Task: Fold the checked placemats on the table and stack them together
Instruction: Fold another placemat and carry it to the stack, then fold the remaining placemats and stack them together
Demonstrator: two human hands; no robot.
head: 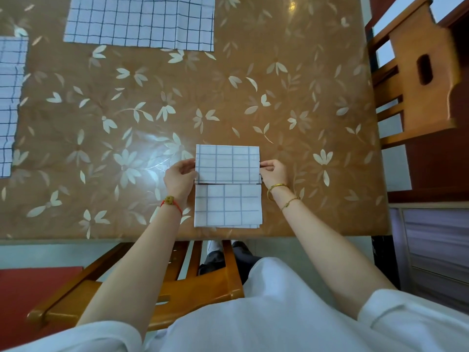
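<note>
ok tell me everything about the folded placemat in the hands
The held placemat is white cloth with a thin dark check, folded into a small flat rectangle, long side across. The left hand pinches its left edge, the right hand its right edge. Its near edge meets the folded stack at the front of the table.

A white folded placemat (227, 163) with thin dark checks is pinched at both side edges. Its near edge meets a second folded placemat (228, 205), which lies flat by the near edge of the table (304, 97). An open placemat (139, 21) lies far back, and another open placemat (9, 105) lies far left.
</note>
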